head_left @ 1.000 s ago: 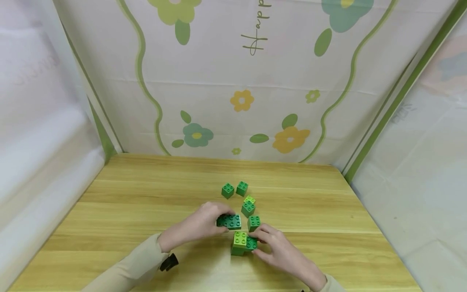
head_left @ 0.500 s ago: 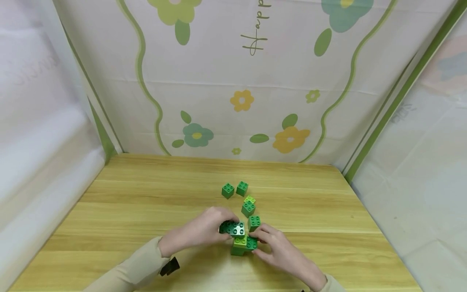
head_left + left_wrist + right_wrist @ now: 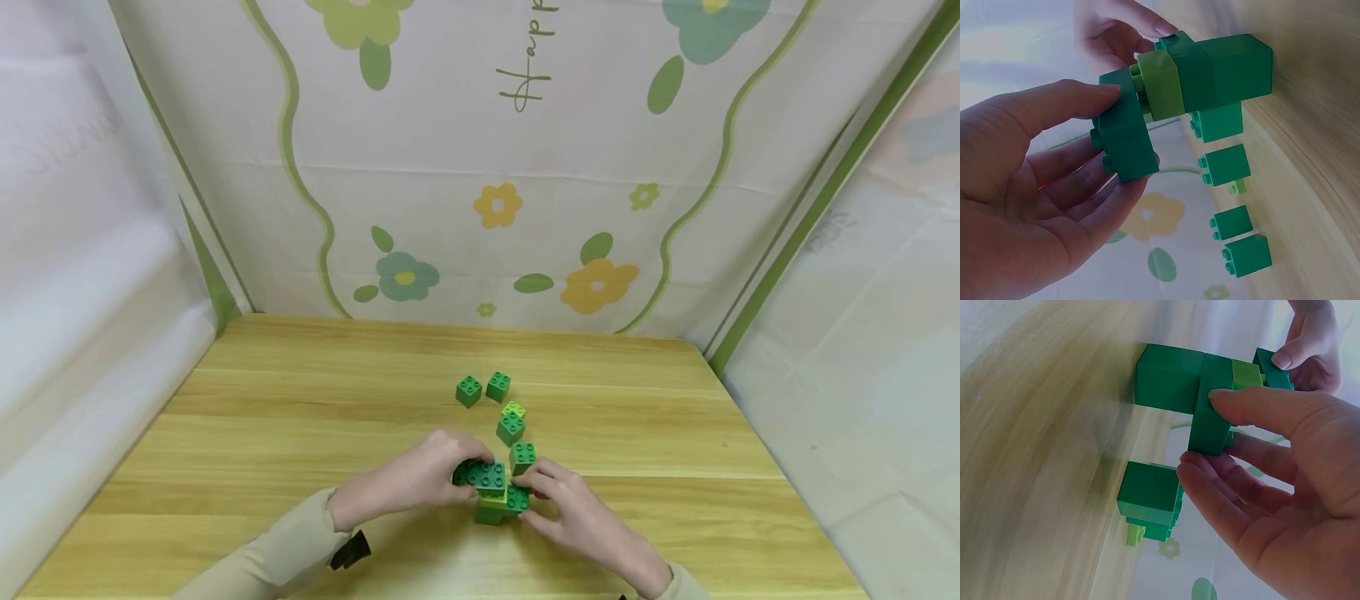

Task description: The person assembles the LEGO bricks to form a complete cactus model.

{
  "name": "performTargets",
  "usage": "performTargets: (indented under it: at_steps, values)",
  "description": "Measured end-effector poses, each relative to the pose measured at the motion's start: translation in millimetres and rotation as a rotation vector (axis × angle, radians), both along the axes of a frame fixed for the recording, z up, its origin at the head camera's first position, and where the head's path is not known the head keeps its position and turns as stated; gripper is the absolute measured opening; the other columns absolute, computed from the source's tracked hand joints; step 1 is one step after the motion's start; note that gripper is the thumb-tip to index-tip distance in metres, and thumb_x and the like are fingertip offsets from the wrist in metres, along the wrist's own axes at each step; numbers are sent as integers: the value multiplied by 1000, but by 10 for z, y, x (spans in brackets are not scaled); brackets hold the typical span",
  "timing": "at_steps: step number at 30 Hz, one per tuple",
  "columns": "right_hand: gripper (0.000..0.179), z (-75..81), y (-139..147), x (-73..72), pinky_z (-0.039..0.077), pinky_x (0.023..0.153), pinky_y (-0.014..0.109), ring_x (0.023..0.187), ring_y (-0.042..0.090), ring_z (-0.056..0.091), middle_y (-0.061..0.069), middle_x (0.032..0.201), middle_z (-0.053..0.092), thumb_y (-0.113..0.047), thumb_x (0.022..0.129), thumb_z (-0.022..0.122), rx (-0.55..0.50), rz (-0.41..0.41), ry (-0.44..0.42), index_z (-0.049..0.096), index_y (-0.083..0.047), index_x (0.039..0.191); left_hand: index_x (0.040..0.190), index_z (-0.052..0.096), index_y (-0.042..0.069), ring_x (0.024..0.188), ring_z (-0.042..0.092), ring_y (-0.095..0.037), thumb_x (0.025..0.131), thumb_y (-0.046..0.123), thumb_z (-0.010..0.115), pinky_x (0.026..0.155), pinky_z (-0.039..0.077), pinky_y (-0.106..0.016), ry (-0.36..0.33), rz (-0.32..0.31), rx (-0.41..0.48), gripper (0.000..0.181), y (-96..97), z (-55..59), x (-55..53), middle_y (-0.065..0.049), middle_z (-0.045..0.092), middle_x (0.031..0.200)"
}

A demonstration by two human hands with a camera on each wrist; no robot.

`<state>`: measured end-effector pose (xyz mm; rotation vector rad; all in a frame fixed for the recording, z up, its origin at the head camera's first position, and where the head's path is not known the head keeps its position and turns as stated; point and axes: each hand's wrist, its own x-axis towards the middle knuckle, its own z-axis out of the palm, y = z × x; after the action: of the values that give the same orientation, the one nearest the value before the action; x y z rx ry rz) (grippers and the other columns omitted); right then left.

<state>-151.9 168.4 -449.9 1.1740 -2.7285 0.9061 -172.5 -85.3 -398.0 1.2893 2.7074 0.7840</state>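
Note:
My left hand (image 3: 416,477) pinches a long dark green toy brick (image 3: 1125,128) between thumb and fingers. It sits over the top of a light green brick (image 3: 1161,84), whose studs still show in the left wrist view. Under the light green brick is another long green brick (image 3: 1211,415), which sticks out to the right. My right hand (image 3: 573,512) grips that overhanging end with thumb and fingertips. At the bottom a green block (image 3: 1169,378) stands on the table and carries the stack.
Just beyond the stack stands a green brick (image 3: 522,457). Farther back are another green brick (image 3: 511,428), a small light green brick (image 3: 513,408) beside it, and two green bricks (image 3: 468,391) near each other. The wooden table (image 3: 300,375) ends at a printed cloth wall (image 3: 450,167).
My left hand has brought the long dark green brick right and toward me, from beside the stack to over the light green brick. My right hand has kept its grip in place.

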Motion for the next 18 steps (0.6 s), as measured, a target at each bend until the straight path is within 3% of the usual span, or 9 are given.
performTargets:
  at_steps: [12,18]
  values:
    - [36,2,8,4,61,78,23,97,11,66,2,111,64,-7,84,76,9,-4,6,67,-6,118,115,71,5,103,67,-11,80,5,76,86,56,-19,-34,-11,-9,35,32,-4,10,-5,74,113]
    - [36,-17,7,-2,61,76,23,94,9,66,2,109,65,-7,83,77,-7,10,38,67,-5,117,114,71,5,98,66,-8,79,4,76,80,54,-15,-23,-14,-2,35,41,-14,15,-5,74,109]
